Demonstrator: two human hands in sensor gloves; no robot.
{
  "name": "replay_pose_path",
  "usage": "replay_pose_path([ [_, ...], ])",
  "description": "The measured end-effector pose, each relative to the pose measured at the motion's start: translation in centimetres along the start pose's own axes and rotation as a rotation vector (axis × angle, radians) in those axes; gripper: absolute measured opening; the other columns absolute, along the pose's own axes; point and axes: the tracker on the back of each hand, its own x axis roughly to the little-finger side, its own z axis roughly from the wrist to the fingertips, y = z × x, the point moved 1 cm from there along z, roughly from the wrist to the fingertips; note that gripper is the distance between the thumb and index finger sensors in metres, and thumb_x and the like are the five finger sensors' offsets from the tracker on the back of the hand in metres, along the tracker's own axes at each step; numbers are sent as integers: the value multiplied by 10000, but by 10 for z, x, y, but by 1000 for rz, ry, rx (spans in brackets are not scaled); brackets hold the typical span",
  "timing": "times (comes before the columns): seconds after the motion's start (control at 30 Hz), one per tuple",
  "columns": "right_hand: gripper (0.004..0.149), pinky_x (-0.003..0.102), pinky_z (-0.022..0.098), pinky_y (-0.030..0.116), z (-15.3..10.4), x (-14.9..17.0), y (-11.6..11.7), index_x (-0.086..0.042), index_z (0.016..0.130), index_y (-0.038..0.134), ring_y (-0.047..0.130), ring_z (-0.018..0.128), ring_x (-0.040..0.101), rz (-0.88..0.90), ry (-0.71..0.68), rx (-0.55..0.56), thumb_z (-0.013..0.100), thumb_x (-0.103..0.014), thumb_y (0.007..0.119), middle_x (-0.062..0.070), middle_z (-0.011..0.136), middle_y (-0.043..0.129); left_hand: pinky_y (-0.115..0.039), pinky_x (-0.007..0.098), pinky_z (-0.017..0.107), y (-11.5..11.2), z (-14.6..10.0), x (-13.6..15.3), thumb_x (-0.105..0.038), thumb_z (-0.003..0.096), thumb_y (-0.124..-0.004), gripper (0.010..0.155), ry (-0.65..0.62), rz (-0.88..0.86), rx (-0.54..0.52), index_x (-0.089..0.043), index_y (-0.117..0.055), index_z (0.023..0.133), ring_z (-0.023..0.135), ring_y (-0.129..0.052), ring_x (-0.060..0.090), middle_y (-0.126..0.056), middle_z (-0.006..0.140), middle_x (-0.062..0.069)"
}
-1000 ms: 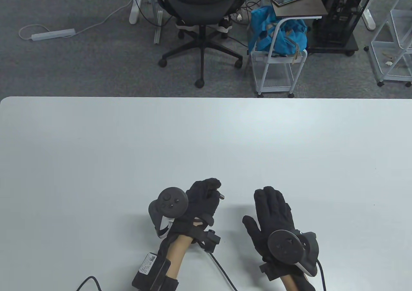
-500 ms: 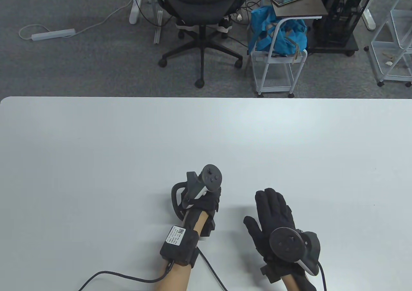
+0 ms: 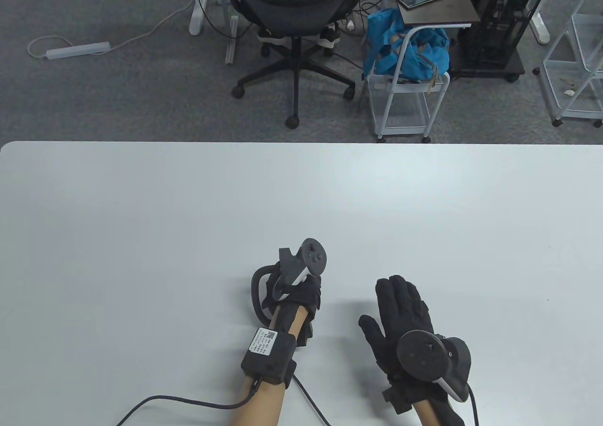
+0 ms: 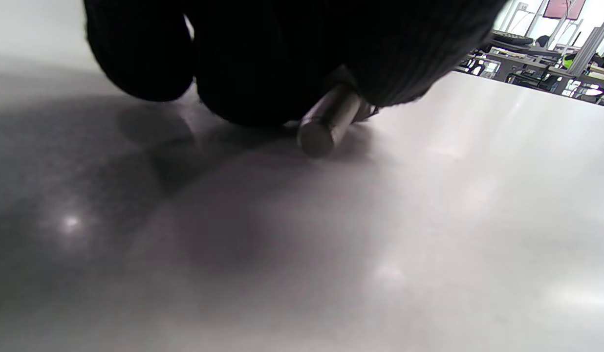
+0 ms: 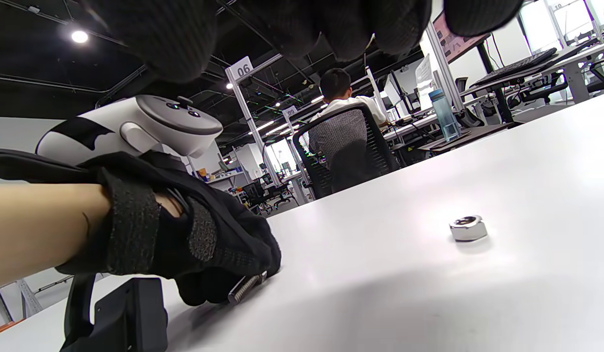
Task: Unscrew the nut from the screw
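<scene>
My left hand (image 3: 305, 295) is rolled onto its side, tracker on top, low on the white table (image 3: 188, 219). It grips the metal screw (image 4: 327, 123). The screw's smooth end sticks out below the fingers (image 4: 282, 63) in the left wrist view. Its threaded end (image 5: 245, 288) shows at the table surface in the right wrist view, under my left hand (image 5: 209, 244). The loose hex nut (image 5: 468, 228) lies alone on the table, apart from the screw, and is hidden in the table view. My right hand (image 3: 400, 306) is open and empty, fingers spread, to the right of the left hand.
Cables run from both wrists toward the table's near edge (image 3: 188, 402). Beyond the far edge stand an office chair (image 3: 294, 2), a white cart with a blue bag (image 3: 405, 54) and a side table.
My left hand has rolled over to the right, swinging its tracker up on top, and brought the screw down to the table. The right hand has barely moved.
</scene>
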Motion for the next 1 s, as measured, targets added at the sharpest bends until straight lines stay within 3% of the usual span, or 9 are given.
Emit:
replay_pose_path([
  [0.13, 784, 714, 662, 513, 0, 0, -1, -58, 1154, 485, 489, 1036, 544, -1, -2, -3, 546, -497, 714, 254, 1177, 456, -788, 592, 560, 1, -4, 1, -424, 488, -831, 477, 1, 14, -8, -262, -846, 936, 600, -978, 292, -901, 883, 135],
  [0.3, 786, 715, 664, 509, 1, 1, -1, -63, 1156, 480, 483, 1040, 542, -8, -5, 3, 545, -498, 715, 250, 1179, 451, -682, 659, 631, 13, -20, 9, -473, 487, -804, 627, -19, -46, -81, -243, -703, 1061, 820, -875, 392, -755, 1048, 189],
  [0.43, 792, 717, 671, 496, 1, 2, 0, -73, 1161, 465, 463, 1049, 538, -4, -9, -4, 545, -502, 715, 240, 1188, 427, -603, 691, 669, 33, -50, 15, -489, 488, -793, 709, -114, -127, -180, -239, -599, 1123, 954, -737, 445, -613, 1147, 203],
  [0.57, 820, 722, 685, 459, 3, 5, 5, -102, 1177, 402, 404, 1071, 525, -6, -35, -42, 542, -517, 712, 219, 1208, 348, -547, 704, 691, 47, -95, 17, -497, 491, -781, 768, -308, -193, -303, -246, -503, 1161, 1043, -610, 465, -503, 1205, 194],
  [0.73, 877, 729, 697, 410, 2, 5, 9, -137, 1187, 275, 323, 1090, 516, -18, -59, -58, 539, -545, 703, 203, 1217, 236, -480, 692, 735, 34, -137, 22, -506, 496, -773, 807, -477, -251, -382, -262, -420, 1180, 1123, -472, 461, -399, 1242, 180],
  [1.0, 895, 730, 700, 388, 3, 11, 18, -148, 1180, 218, 288, 1092, 513, -20, -66, -95, 540, -559, 689, 205, 1212, 190, -445, 700, 737, 26, -147, 29, -518, 492, -776, 833, -540, -271, -396, -257, -385, 1180, 1133, -416, 464, -369, 1243, 183],
])
